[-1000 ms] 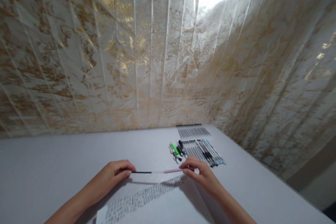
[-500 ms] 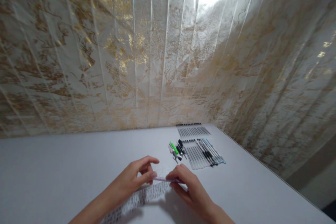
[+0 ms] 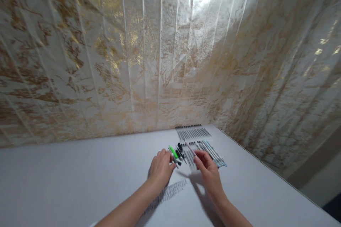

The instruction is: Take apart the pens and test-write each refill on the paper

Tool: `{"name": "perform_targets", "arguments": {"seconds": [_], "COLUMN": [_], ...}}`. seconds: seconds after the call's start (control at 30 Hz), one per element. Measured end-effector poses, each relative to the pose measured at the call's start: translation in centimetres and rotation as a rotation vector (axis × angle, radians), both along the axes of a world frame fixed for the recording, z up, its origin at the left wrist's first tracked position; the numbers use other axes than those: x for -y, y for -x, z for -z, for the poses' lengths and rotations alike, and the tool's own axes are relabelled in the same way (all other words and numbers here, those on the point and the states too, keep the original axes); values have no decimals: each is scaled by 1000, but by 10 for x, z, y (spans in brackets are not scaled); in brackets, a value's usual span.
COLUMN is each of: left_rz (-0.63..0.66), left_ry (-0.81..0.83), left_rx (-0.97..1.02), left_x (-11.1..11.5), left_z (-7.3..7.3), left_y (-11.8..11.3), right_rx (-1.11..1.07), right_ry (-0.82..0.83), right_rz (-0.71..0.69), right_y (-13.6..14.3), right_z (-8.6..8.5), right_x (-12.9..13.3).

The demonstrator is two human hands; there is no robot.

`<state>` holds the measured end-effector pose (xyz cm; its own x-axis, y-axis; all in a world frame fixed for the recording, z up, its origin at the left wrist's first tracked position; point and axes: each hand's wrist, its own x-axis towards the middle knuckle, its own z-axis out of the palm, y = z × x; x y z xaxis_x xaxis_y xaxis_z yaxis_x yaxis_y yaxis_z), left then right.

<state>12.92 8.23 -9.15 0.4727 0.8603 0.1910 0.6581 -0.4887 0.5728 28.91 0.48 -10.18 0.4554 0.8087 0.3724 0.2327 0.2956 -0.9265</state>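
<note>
My right hand is closed in a pinch around the lower end of a slim pale-pink pen. The pen tilts up and leftward above a row of clear pens. At the left edge of a small pile, my left hand has its fingers curled by a grey pen; what its fingertips grip is hidden. In that pile lie a bright green pen and several black pieces that look like caps or short pens.
Several clear pens with black ends lie in a neat row at the back. Light-blue and silver pens lie right of the pile. Dark written marks run across the white tabletop. A patterned gold-white curtain stands behind.
Both hands were together on the pink pen near the front. My left hand has let go and moved to the pile; my right hand has carried the pen over the row.
</note>
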Motion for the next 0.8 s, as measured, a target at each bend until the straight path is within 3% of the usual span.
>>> {"name": "perform_targets", "arguments": {"seconds": [0.2, 0.33, 0.53, 0.63, 0.8], "left_rz": [28, 100, 8, -9, 29], "left_ry": [90, 206, 326, 346, 357], "left_rx": [173, 365, 534, 579, 583], "left_x": [1, 6, 13, 16, 22], "left_z": [-6, -9, 7, 10, 4], "left_y": [15, 52, 104, 110, 107], "right_rx": [113, 393, 693, 759, 807], "right_ry": [42, 38, -76, -119, -140], "right_rz": [-81, -150, -256, -274, -280], "right_y": [5, 11, 33, 39, 40], "right_z": [0, -4, -6, -6, -6], "right_x": [4, 11, 18, 20, 22]}}
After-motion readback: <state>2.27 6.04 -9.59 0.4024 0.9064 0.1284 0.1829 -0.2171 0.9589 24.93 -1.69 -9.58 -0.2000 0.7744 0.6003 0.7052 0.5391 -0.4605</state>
